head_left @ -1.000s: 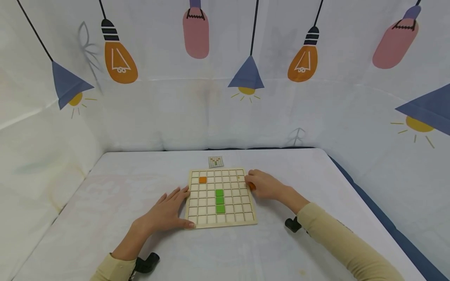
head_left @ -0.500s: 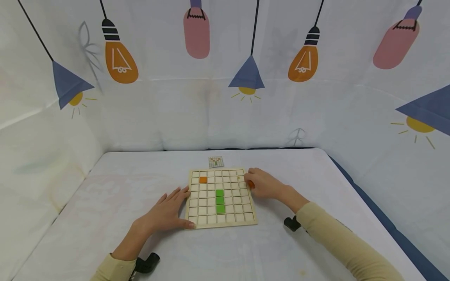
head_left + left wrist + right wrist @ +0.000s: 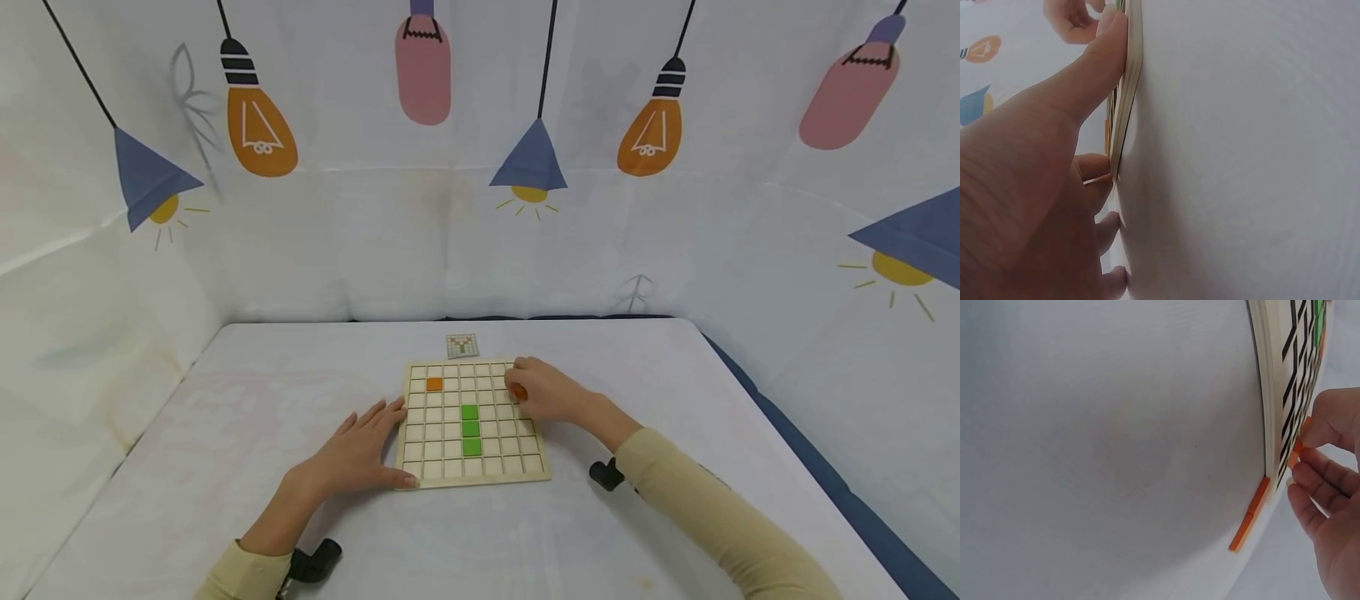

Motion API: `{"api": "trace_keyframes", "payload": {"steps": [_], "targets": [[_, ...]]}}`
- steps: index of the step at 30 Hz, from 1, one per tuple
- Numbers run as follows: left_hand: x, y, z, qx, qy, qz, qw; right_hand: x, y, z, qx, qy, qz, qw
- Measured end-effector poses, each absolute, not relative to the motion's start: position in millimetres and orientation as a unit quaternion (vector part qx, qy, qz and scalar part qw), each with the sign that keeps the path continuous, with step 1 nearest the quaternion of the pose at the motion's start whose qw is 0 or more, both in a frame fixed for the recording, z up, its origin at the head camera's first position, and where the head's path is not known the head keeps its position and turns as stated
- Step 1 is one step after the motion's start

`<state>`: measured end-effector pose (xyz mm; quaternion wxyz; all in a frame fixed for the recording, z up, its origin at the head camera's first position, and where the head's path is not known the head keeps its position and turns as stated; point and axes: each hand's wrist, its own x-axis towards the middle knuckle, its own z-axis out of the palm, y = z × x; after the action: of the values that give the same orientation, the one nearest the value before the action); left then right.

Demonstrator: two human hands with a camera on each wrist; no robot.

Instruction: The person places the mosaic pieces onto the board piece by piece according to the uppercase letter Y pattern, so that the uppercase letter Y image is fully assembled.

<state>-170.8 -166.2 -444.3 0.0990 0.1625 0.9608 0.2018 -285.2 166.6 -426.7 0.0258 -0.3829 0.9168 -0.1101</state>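
Observation:
A square wooden grid board (image 3: pixel 495 481) lies on the white table, with three green tiles (image 3: pixel 470 429) in a column near its middle and one orange tile (image 3: pixel 434 384) at its upper left. My left hand (image 3: pixel 352 457) rests at the board's left edge, fingers spread and straight, thumb on the near left corner. Over the board's upper right side, my right hand (image 3: pixel 551 392) pinches orange tile pieces (image 3: pixel 1297 449) between thumb and fingertips. More orange tiles (image 3: pixel 1249 514) lie on the table by the board's edge in the right wrist view; in the head view my right hand hides them.
A small card (image 3: pixel 462 346) with a coloured grid pattern lies just beyond the board's far edge. The white table (image 3: pixel 300 367) reaches back to a white cloth wall (image 3: pixel 360 250) printed with lamps and bulbs. Black wrist cameras (image 3: pixel 317 560) hang at both sleeves.
My right hand has moved left from beside the board's right edge to over its upper right squares, carrying the orange pieces along. My left hand has stayed put.

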Motion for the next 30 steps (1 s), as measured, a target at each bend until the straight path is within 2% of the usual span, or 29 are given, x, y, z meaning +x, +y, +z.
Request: {"api": "trace_keyframes", "payload": {"steps": [30], "targets": [[-172, -166, -446, 0.163, 0.961, 0.203, 0.095, -293, 129, -432, -0.407, 0.903, -0.135, 0.013]]}}
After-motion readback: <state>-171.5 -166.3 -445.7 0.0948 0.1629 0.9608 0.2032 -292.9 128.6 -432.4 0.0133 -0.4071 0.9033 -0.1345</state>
